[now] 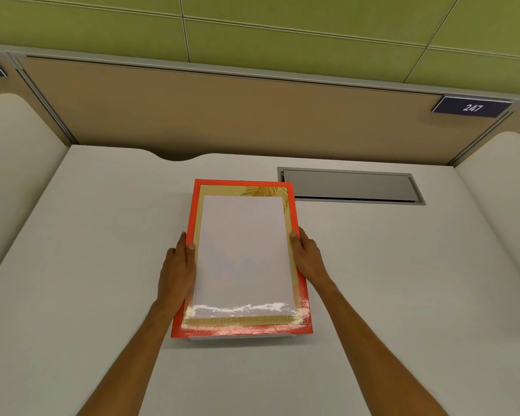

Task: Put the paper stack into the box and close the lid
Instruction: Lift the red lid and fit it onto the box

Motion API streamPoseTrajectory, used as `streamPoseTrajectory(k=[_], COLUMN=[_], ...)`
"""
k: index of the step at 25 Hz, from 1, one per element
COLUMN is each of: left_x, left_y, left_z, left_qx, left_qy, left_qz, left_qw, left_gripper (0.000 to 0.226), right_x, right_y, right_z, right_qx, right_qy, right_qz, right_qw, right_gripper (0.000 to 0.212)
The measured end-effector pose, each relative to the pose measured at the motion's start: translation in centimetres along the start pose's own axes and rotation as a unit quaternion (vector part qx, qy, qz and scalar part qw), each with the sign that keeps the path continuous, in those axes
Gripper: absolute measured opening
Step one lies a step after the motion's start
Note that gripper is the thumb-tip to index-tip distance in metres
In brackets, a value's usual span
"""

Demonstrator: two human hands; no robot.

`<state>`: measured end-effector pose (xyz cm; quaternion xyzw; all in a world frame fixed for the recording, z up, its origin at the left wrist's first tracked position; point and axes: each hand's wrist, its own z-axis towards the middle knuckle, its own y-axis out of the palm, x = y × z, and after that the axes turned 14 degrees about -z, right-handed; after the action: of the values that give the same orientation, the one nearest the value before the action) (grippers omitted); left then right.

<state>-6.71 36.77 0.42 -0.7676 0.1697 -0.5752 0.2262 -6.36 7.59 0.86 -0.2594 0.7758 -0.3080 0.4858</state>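
A flat box with an orange-red lid [291,211] lies in the middle of the white desk [102,265]; the lid has a beige panel with gold leaf print. A white paper stack [243,253] rests on top of the lid. A strip of the white box base [240,337] shows under the lid's near edge. My left hand [177,265] grips the lid's left side, with the thumb on top beside the paper's edge. My right hand [308,256] grips the right side, thumb touching the paper's right edge. The inside of the box is hidden.
A grey metal cable hatch [351,186] is set in the desk behind and to the right of the box. Cream side dividers [15,151] stand left and right, a tan back panel [222,115] carries a plate numbered 247 [472,107].
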Motion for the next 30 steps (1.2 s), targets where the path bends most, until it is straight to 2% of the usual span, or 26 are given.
streamPoseTrajectory(k=[2, 4, 6, 8, 12, 15, 30], left_x=[0.1, 0.4, 1.0, 1.4, 1.4, 0.9, 0.1], left_y=[0.0, 0.1, 0.4, 0.9, 2.0, 2.7, 4.0], left_z=[-0.1, 0.0, 0.5, 1.3, 2.9, 3.3, 3.1], left_qx=[0.029, 0.078, 0.067, 0.029, -0.030, -0.046, -0.031], left_qy=[0.022, 0.109, 0.193, 0.233, 0.234, 0.222, 0.193], left_qz=[0.097, 0.212, 0.236, 0.241, 0.271, 0.283, 0.300], left_qw=[0.995, 0.968, 0.950, 0.942, 0.933, 0.932, 0.934], left_gripper=[0.060, 0.063, 0.070, 0.074, 0.078, 0.080, 0.076], right_x=[-0.1, -0.6, -1.6, -2.1, -1.5, -1.1, -0.9], right_y=[0.2, 0.6, 0.9, 1.6, 2.9, 3.6, 4.6], right_z=[0.0, -0.2, -0.3, -0.2, 0.0, 0.2, 0.0], right_qx=[0.016, 0.097, 0.158, 0.163, 0.120, 0.101, 0.097], right_qy=[0.007, -0.015, -0.107, -0.167, -0.152, -0.137, -0.123], right_qz=[-0.090, -0.236, -0.297, -0.329, -0.333, -0.333, -0.337], right_qw=[0.996, 0.967, 0.936, 0.915, 0.923, 0.927, 0.928], right_gripper=[0.062, 0.075, 0.081, 0.082, 0.082, 0.083, 0.082])
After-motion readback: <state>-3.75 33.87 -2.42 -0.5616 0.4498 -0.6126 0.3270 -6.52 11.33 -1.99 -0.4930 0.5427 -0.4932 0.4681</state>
